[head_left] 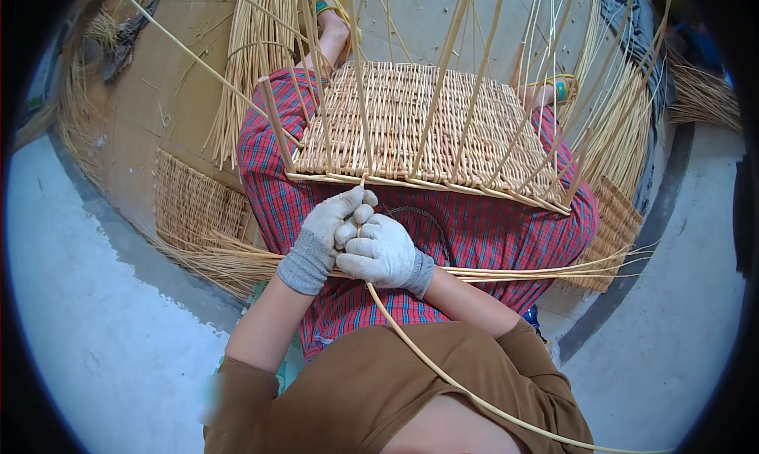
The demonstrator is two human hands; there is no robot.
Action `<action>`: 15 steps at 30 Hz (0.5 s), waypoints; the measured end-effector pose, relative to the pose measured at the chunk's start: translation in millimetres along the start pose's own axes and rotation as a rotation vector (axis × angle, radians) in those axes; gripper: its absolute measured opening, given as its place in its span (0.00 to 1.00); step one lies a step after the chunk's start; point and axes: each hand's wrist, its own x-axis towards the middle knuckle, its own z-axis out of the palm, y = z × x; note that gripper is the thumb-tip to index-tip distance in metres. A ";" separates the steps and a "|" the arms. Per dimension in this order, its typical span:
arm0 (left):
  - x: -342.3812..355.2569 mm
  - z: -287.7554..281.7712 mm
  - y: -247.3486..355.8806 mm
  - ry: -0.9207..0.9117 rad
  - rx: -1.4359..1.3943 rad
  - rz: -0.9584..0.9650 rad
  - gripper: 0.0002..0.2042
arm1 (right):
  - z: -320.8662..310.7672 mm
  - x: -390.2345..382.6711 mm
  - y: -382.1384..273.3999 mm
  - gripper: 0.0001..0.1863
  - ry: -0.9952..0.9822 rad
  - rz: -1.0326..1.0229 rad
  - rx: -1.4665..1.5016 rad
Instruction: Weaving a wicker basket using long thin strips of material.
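A woven wicker panel (427, 122) lies across my lap, with tall stakes (466, 106) rising from its edges. A long pale wicker rod (419, 353) leads from the panel's near edge down through my hands and curves off to the lower right. My left hand (322, 231), in a white glove with a grey cuff, is closed on this rod just below the edge. Close beside it, my right hand (381, 252), gloved alike, is also closed around the rod. The gloves hide the stretch of rod between them.
Loose rods (490, 274) lie across my lap behind my wrists. Finished woven panels (194, 197) rest on the floor to the left and right (613, 232). Bundles of rods (245, 74) spread on the floor beyond my knees, and a dark cloth (624, 11) lies far right.
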 end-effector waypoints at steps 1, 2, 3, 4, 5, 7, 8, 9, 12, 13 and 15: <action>1.2 0.9 -0.5 0.013 0.021 0.010 0.15 | 0.8 -0.4 1.5 0.14 0.023 0.003 0.009; 2.2 1.5 -0.6 0.068 0.050 0.003 0.14 | 1.8 -1.0 3.4 0.14 0.036 -0.003 0.020; 6.0 3.2 -1.2 0.077 0.050 0.040 0.14 | 3.1 -1.0 5.5 0.14 0.021 -0.008 0.023; 10.7 4.8 -2.4 0.131 0.051 0.051 0.14 | 3.3 -1.5 8.1 0.14 0.058 0.006 0.025; 15.0 5.3 -3.6 0.111 0.056 0.072 0.14 | 4.7 -1.0 10.8 0.13 0.072 0.026 0.015; 25.0 1.9 -1.7 0.089 0.072 0.094 0.14 | 4.1 -1.3 15.9 0.11 0.103 0.034 -0.031; 29.3 0.5 -3.1 0.138 0.110 0.095 0.14 | 1.6 -1.8 18.1 0.12 0.027 0.065 -0.018; 32.4 -3.3 -1.0 0.037 0.057 0.046 0.15 | -1.1 -2.8 17.8 0.13 -0.012 0.101 0.006; 30.1 -8.9 5.8 -0.058 0.208 0.115 0.20 | -14.2 -7.5 4.8 0.15 -0.075 0.204 0.048; 23.4 -8.7 8.9 -0.051 0.383 0.189 0.21 | -22.7 -11.4 -4.0 0.16 -0.086 0.266 0.057; 9.1 0.9 20.3 0.118 1.006 0.306 0.22 | -34.8 -17.5 -26.6 0.18 -0.055 0.329 0.052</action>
